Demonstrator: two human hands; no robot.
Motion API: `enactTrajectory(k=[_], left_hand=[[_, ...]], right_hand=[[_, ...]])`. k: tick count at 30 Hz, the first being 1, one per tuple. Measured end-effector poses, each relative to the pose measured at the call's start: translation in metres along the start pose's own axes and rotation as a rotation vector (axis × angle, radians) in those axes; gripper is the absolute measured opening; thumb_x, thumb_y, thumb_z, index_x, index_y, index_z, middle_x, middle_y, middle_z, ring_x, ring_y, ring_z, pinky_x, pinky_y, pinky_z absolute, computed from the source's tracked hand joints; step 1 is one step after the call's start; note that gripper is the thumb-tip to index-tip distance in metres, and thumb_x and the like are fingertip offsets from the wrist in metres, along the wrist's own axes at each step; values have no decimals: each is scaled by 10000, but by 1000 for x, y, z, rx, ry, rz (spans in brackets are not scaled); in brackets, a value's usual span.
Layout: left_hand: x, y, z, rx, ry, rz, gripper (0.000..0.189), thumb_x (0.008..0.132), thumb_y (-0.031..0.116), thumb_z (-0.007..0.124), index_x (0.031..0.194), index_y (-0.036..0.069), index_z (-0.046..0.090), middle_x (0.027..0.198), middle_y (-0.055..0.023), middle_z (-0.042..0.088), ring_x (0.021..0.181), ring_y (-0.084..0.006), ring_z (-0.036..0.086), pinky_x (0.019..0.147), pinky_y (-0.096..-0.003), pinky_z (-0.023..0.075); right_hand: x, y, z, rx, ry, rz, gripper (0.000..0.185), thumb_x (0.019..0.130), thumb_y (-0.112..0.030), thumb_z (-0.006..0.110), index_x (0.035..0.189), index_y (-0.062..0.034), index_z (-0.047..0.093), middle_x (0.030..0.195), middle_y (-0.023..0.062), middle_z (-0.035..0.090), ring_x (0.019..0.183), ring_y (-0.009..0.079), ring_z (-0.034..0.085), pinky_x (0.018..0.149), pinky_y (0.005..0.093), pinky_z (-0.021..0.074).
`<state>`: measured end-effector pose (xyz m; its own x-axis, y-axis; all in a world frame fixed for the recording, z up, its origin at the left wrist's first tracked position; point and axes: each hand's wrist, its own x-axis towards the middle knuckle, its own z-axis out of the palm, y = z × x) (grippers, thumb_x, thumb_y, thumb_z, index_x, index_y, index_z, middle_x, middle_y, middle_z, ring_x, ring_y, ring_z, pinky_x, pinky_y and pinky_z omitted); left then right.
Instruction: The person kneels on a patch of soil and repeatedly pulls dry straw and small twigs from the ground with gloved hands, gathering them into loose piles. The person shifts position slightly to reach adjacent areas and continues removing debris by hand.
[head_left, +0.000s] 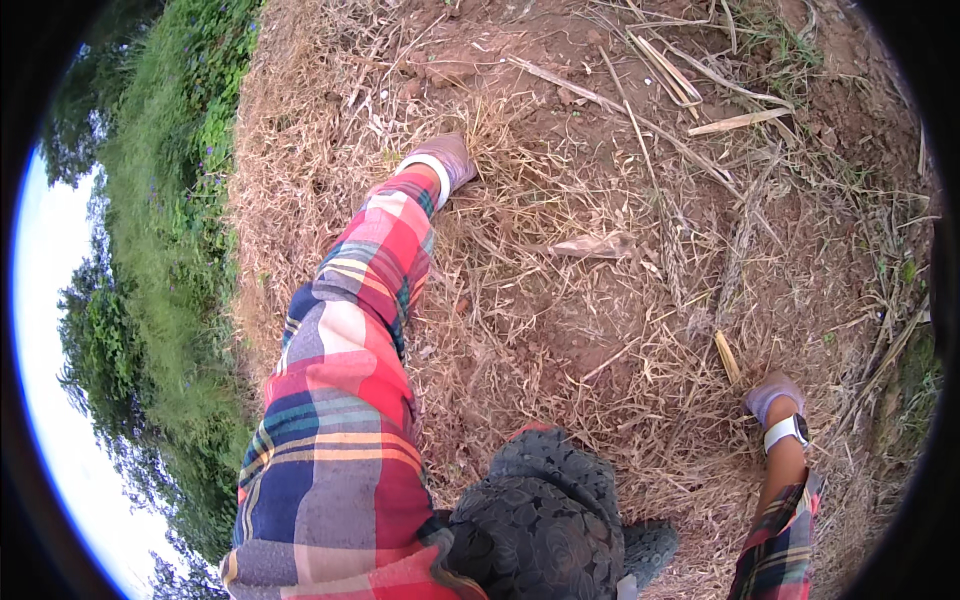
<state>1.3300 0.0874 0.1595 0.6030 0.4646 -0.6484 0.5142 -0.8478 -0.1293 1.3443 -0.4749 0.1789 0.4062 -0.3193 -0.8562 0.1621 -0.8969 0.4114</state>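
Note:
My left hand (456, 159), in a pale purple glove with a white cuff, reaches far forward and down among dry grass (517, 161). Its fingers point away from me, and a tuft of straw-coloured stems stands right at their tips. Whether they grip it is hidden behind the back of the hand. Low on the right, my right hand (774, 394) wears a matching glove, with a white-strapped watch (787, 433) at the wrist. It hangs by the straw-strewn ground, close to a short yellow stalk piece (726, 358). The fingers of that hand are turned out of sight.
Reddish soil (480, 56) shows through the straw. Long dry stalks (622, 109) lie across the upper right, and a dry husk (592, 246) rests near the middle. Green bushes and tall grass (157, 225) border the left. My dark patterned trouser leg (536, 517) is below.

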Motion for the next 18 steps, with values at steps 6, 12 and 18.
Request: enactTrajectory(k=[6, 12, 18], left_hand=[[21, -33, 29, -335, -59, 60, 440, 812, 199, 680, 1190, -12, 603, 988, -195, 682, 917, -294, 652, 818, -387, 512], [-95, 11, 68, -317, -240, 338, 424, 801, 219, 704, 1165, 28, 600, 800, -176, 682, 733, -305, 676, 682, -417, 560], [-140, 43, 74, -14, 158, 384, 434, 845, 148, 584, 1277, 103, 575, 1146, -147, 620, 1061, -295, 630, 909, -409, 498]], right_hand=[[7, 1, 1, 7, -29, 22, 446, 667, -308, 782, 1025, -48, 728, 1137, 181, 678, 1081, 325, 650, 908, 368, 525], [11, -1, 0, -23, -40, 19, 391, 718, -289, 733, 1016, -35, 723, 1116, 206, 675, 1070, 339, 649, 900, 383, 525], [20, 4, 7, -81, -29, -50, 363, 753, -288, 708, 1008, -30, 721, 1117, 214, 671, 1078, 350, 641, 896, 385, 527]])
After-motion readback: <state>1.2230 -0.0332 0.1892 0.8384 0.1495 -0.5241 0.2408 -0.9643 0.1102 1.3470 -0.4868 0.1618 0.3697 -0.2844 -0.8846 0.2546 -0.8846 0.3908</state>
